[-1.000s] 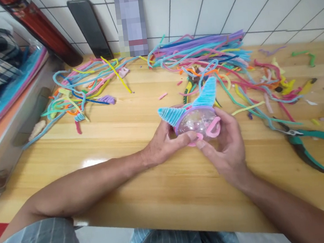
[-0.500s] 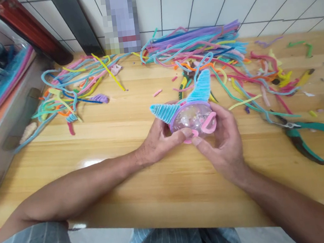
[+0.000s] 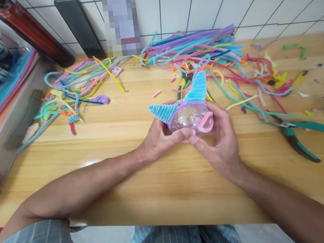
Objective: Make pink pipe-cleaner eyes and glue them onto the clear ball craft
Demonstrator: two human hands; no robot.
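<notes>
Between my hands is a clear plastic ball [image 3: 185, 118] with a purple band and shiny bits visible inside or on it. Two blue pipe-cleaner ears [image 3: 195, 88] stick up from its far side. A pink pipe-cleaner loop [image 3: 206, 122] sits at its right front, and another pink piece is mostly under my thumbs. My left hand [image 3: 163, 137] grips the ball's left side, its thumb pressed on the front. My right hand [image 3: 221, 142] is closed round the right side, thumb tip near the left thumb. The fingers behind the ball are hidden.
Green-handled pliers [image 3: 297, 129] lie open at the right. Yellow-handled pliers [image 3: 181, 86] lie partly behind the ears. Bundled pipe cleaners [image 3: 194, 45] stretch along the tiled wall, with a loose tangle [image 3: 65, 97] at the left. A phone [image 3: 79, 27] leans by a red flask [image 3: 35, 34]. A plastic bin [image 3: 11, 134] stands far left.
The ball and both hands hold nearly the same pose, the ball tilted very slightly. The whole view has shifted a little; nothing was let go.
</notes>
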